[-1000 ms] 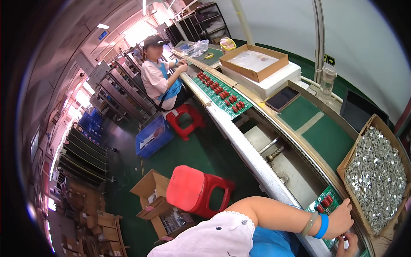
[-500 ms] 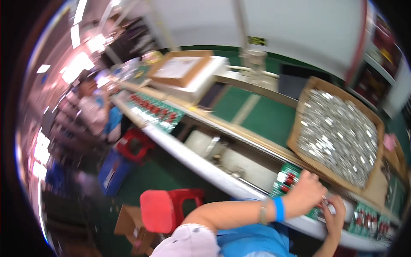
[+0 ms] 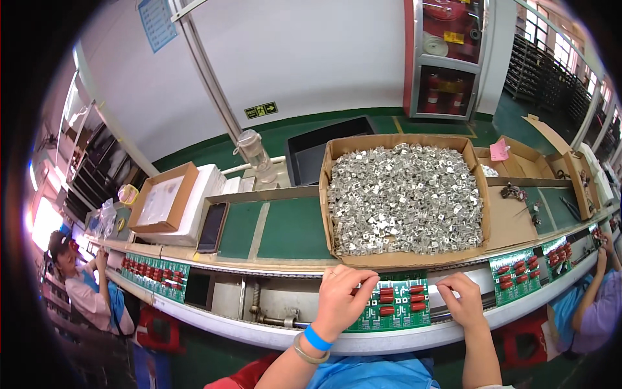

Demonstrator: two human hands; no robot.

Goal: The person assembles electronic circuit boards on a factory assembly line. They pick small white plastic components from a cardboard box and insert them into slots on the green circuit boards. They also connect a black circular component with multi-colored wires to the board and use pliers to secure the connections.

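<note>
A green circuit board (image 3: 403, 318) with red block-shaped components in rows lies on the conveyor right in front of me. My left hand (image 3: 342, 299) is over its left edge, with thumb and fingers pinched together. My right hand (image 3: 462, 299) hangs at the board's right edge, its thumb and forefinger also drawn together. Whatever the fingertips may hold is too small to make out. Just beyond the board stands a cardboard box (image 3: 484, 241) heaped with small silvery metal pieces (image 3: 405, 198).
More populated boards sit on the line to the left (image 3: 154, 275) and right (image 3: 515, 277). Behind are a black tray (image 3: 301, 162), a plastic jug (image 3: 255, 155) and a phone-like dark slab (image 3: 212, 227). Co-workers sit at the left (image 3: 87, 285) and right (image 3: 593, 301).
The view has swung to the right and steadied. My hands, close together over the board's right part before, are now apart at its two sides.
</note>
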